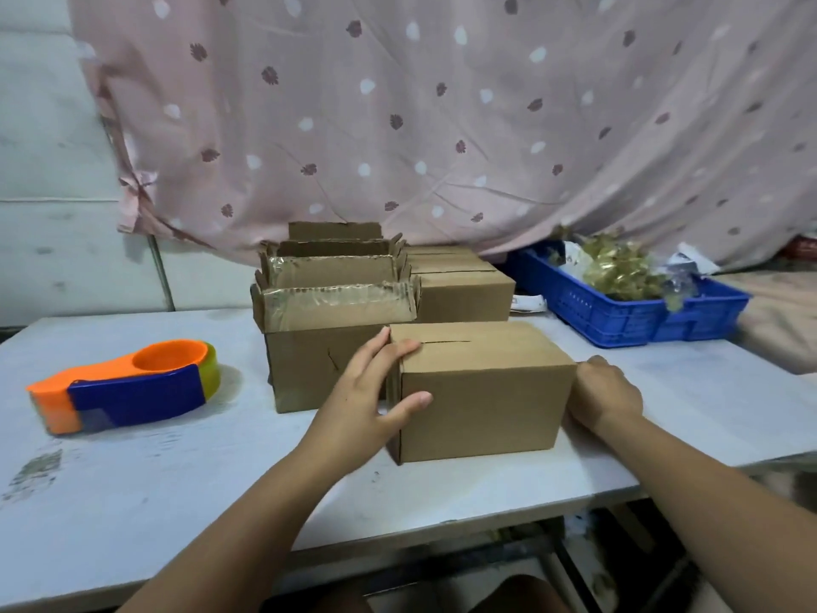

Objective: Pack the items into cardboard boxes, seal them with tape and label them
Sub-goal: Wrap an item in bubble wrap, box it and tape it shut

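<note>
Tabletop (154,480); left fingers (400,349) flat on box (482,404)

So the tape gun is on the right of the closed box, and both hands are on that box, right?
No. The tape gun lies left of the closed box, as the head view shows. The left hand and right hand are both on that box.

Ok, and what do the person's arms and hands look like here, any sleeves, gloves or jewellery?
Both are bare. The left hand and right hand wear no gloves, and no ring shows on the visible fingers. The left forearm and right forearm carry no sleeve, watch or bracelet as far as the frame reaches.
</note>
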